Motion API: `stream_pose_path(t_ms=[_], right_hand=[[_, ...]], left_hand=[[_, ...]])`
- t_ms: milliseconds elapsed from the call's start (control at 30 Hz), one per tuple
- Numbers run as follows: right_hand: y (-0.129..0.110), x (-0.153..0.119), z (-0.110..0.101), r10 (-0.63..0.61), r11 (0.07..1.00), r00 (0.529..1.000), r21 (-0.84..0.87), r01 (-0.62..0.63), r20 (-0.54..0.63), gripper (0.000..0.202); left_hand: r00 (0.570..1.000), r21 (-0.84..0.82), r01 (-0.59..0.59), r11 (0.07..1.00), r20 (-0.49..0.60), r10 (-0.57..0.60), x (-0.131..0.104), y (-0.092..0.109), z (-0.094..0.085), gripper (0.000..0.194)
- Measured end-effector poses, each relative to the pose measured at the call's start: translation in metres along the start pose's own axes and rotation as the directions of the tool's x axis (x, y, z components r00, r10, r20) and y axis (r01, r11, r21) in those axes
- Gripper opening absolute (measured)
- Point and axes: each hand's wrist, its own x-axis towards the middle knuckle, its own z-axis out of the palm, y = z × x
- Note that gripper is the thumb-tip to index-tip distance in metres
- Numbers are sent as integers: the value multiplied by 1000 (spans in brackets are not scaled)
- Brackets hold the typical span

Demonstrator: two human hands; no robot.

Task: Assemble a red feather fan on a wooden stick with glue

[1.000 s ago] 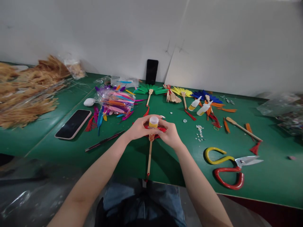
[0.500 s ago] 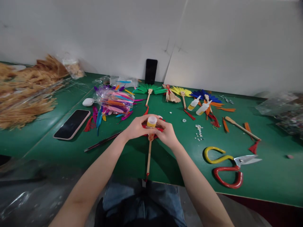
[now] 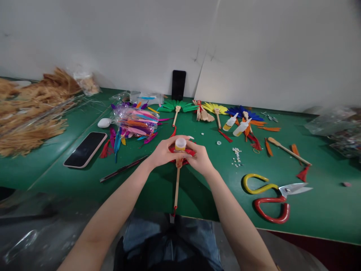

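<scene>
A small glue bottle (image 3: 180,144) with a yellow label and a pale bottom turned up is held between both hands, over a red feather fan (image 3: 188,153). My left hand (image 3: 164,150) has its fingers round the bottle from the left. From the right, the fingers of my right hand (image 3: 198,156) close on the same bottle. The fan's wooden handle (image 3: 177,187) runs from below the hands to the table's front edge. The bottle's tip and most of the red feathers are hidden by the fingers.
Scissors (image 3: 282,191) lie at the right, near small white beads (image 3: 236,157). Two glue bottles (image 3: 230,122) rest behind the beads. Green (image 3: 177,109) and yellow (image 3: 216,111) fans lie at the back. A phone (image 3: 85,149) and bagged feathers (image 3: 137,121) are at the left.
The bottle appears slightly lower and more upright between the fingers. Both hands remain in nearly the same place, and the view has shifted slightly.
</scene>
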Motion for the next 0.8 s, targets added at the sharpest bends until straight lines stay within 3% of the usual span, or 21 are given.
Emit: stream_pose_path(t_ms=[567, 800], right_hand=[[-7, 0, -6, 35, 998, 999, -62, -33, 32, 29], [-9, 2, -4, 3, 999, 1000, -34, -3, -19, 23]], left_hand=[[1000, -77, -2, 997, 22, 4, -1, -7, 4, 52], [999, -117, -20, 993, 38, 24, 0, 5, 4, 41]])
